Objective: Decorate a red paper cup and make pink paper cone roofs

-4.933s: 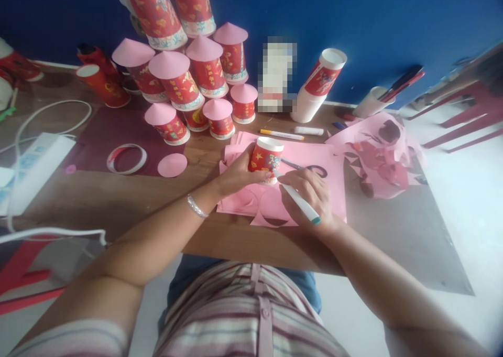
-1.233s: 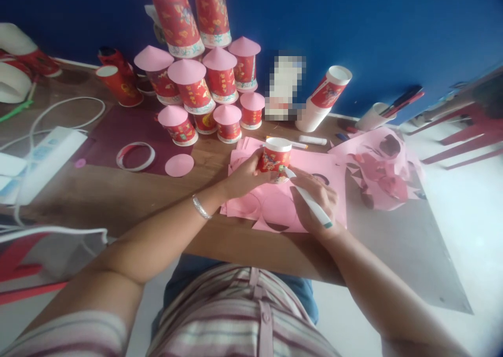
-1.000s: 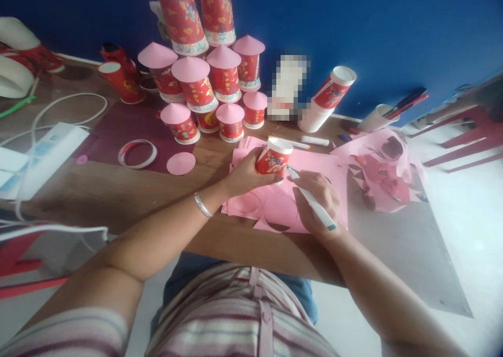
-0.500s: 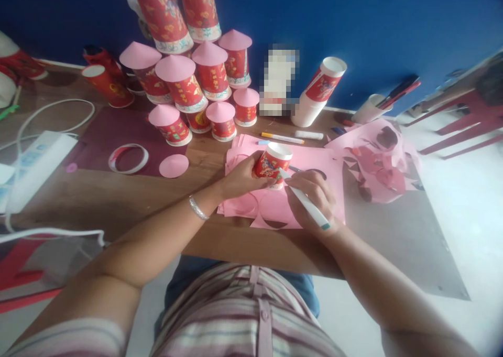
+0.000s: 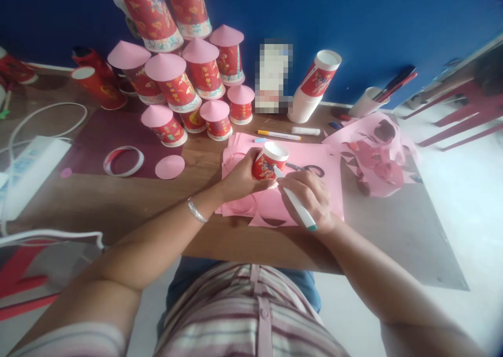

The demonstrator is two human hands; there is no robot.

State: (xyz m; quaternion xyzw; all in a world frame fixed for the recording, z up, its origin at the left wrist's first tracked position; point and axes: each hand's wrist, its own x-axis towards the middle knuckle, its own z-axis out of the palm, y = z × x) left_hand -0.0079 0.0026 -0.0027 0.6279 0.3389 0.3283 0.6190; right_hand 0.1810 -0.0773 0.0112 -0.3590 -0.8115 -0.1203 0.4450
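My left hand (image 5: 243,175) is wrapped round a red paper cup (image 5: 267,169) with a white rim and a printed pattern, held tilted over a stack of pink paper sheets (image 5: 330,199). Between the fingers of my right hand (image 5: 308,197) is a white marker pen (image 5: 295,202) with a green end. Its tip meets the cup's side, or is very close to it; I cannot tell which. Just behind my right hand, scissors (image 5: 314,170) lie on the paper, their blades partly hidden. A small blue pen cap (image 5: 260,140) rests near the sheets' far edge.
Several red cups with pink cone tops (image 5: 165,68) stand at the back left. Stacked cups (image 5: 314,89) and a pen holder (image 5: 365,103) are at the back right, near pink scraps (image 5: 377,158). A tape roll (image 5: 123,161) and a power strip (image 5: 31,171) lie to the left.
The pen in my right hand has shifted slightly left along the cup, and the cup is turned a little. More of the scissors shows. The camera view has moved slightly.
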